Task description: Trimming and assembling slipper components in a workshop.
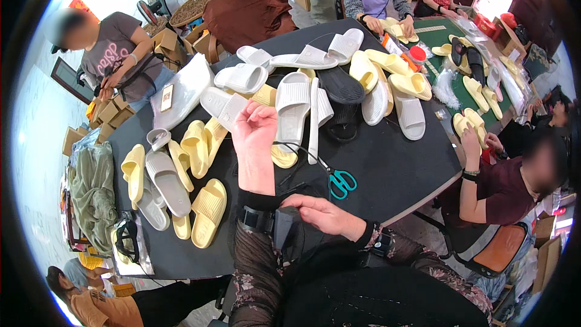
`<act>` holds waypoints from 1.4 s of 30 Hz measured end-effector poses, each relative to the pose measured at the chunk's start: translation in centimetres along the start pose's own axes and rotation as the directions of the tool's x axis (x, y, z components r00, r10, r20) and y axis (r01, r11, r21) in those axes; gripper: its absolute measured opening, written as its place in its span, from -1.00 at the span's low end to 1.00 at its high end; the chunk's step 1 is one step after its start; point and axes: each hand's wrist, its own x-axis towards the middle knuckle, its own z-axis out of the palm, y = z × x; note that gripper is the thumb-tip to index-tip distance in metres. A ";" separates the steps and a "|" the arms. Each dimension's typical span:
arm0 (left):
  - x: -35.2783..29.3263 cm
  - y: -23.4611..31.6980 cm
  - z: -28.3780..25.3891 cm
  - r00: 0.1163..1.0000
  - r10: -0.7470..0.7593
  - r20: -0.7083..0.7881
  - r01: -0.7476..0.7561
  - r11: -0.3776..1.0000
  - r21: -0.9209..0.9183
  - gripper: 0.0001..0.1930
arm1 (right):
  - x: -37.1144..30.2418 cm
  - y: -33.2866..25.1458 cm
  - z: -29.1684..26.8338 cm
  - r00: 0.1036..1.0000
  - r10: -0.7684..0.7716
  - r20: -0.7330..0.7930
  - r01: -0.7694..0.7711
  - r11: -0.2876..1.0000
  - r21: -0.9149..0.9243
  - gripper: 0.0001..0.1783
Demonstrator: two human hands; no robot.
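My left hand (254,127) is raised over the table, palm side up with its fingers curled in, and nothing shows in it. A black strap on that wrist carries a dark grey block-shaped device (283,227). The fingers of my right hand (324,213) are closed at the top of this device; its wrist wears a black band (382,241) too. Beyond my left hand lie a light grey slide slipper (223,106) and a ribbed white-grey slipper (293,109). Teal-handled scissors (342,184) with dark blades rest on the table beyond my right hand.
Grey, cream and black slippers cover much of the black table (375,175). Yellow slippers (209,212) and a grey slipper (168,181) lie at left. A phone (167,98) rests on white plastic wrap. Co-workers handle cream slippers (469,126) at a green table (437,42); another person stands at left.
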 end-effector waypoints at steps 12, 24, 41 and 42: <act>-1.0 -2.6 1.1 0.991 -0.118 0.058 0.122 0.990 -0.077 -0.81 | 1.0 3.7 -0.5 0.955 -0.294 -0.039 0.270 0.918 -0.291 -0.60; 1.6 -2.6 -2.8 0.953 0.302 -0.033 -0.241 0.818 0.521 -0.94 | -0.5 3.4 0.6 0.986 -0.089 -0.143 0.090 0.996 0.001 -0.85; -2.7 -7.6 -3.6 0.984 -0.127 -0.128 0.172 0.869 0.464 -0.93 | -1.5 6.6 0.8 0.997 0.047 0.054 -0.058 0.971 0.230 -0.65; -3.8 -8.8 -2.8 0.979 -0.184 -0.092 0.205 0.844 0.495 -0.94 | -2.0 6.8 0.6 0.998 0.049 0.045 -0.058 0.973 0.224 -0.65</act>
